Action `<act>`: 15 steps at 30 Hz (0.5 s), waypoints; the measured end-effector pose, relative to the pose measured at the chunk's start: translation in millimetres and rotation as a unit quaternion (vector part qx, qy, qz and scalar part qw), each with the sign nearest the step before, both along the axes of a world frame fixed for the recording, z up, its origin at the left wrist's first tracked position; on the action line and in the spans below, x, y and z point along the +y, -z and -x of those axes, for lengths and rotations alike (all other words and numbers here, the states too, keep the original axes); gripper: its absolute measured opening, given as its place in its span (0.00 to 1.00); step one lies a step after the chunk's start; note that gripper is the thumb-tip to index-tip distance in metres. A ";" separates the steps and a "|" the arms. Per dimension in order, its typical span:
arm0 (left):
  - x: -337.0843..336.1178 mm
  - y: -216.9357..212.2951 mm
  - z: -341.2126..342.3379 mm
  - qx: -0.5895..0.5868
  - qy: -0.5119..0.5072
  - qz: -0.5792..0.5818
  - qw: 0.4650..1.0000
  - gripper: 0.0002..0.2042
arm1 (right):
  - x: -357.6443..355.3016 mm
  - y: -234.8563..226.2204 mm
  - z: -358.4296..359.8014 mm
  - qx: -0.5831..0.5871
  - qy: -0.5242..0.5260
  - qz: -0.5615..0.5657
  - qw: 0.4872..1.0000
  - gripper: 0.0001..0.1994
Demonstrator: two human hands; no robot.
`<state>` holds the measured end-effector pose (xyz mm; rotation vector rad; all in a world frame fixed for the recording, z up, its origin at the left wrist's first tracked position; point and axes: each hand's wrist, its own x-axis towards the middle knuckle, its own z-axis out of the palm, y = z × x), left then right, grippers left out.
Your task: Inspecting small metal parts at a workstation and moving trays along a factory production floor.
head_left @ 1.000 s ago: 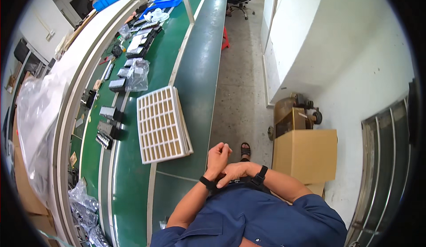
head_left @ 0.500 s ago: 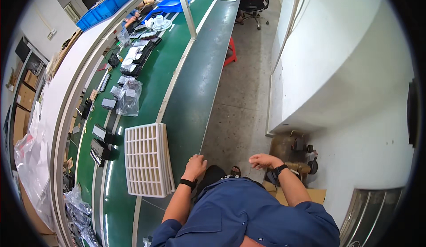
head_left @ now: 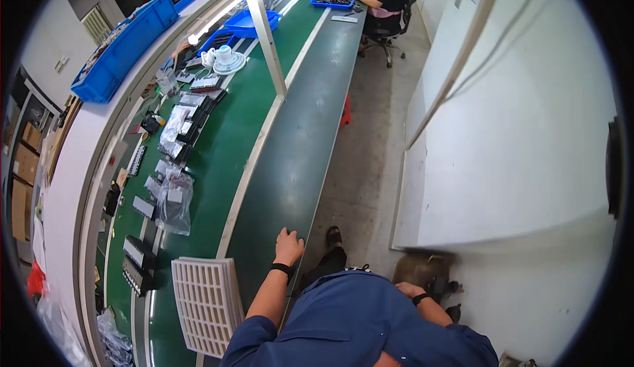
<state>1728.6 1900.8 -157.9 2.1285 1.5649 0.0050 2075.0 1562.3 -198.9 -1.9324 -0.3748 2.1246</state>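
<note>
My left hand (head_left: 288,247) is at the edge of the grey side table (head_left: 290,162), its fingers loosely bent and a little apart, with nothing seen in it. Whether it rests on the surface or hovers just over it I cannot tell. My right hand (head_left: 407,289) is low beside my blue shirt, which partly covers it, so its fingers do not show clearly. Left of my left hand stands a stack of white slotted plastic trays (head_left: 206,307), on the near end of the green work surface (head_left: 228,149).
Black-and-grey modules (head_left: 135,261) and a clear plastic bag (head_left: 175,202) lie along the green surface. A white upright post (head_left: 265,43) rises farther on. At the far end a person (head_left: 383,0) sits by a blue tray (head_left: 332,0). A white wall (head_left: 502,169) borders the aisle at right.
I have moved forward along the aisle, so the table, bag and trays now sit lower in view. My right hand has dropped from out in front to beside my shirt.
</note>
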 end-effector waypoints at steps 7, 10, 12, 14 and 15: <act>115.1 -8.3 -72.8 -0.003 -0.018 0.005 1.000 0.20 | 142.7 -9.4 -104.6 -0.189 0.138 -0.027 0.972 0.16; 152.2 -11.0 -93.4 0.040 -0.041 0.040 0.998 0.25 | 212.7 -9.0 -135.3 -0.167 0.192 -0.075 0.964 0.17; 169.3 -11.8 -103.2 0.049 -0.066 0.046 0.996 0.26 | 247.3 -10.0 -153.9 -0.151 0.194 -0.090 0.965 0.18; 184.7 -11.4 -112.6 0.056 -0.098 0.064 0.992 0.27 | 280.3 -3.8 -172.8 -0.137 0.185 -0.094 0.969 0.19; 192.3 -10.7 -117.5 0.067 -0.112 0.075 0.989 0.28 | 294.7 1.4 -184.0 -0.138 0.165 -0.078 0.973 0.20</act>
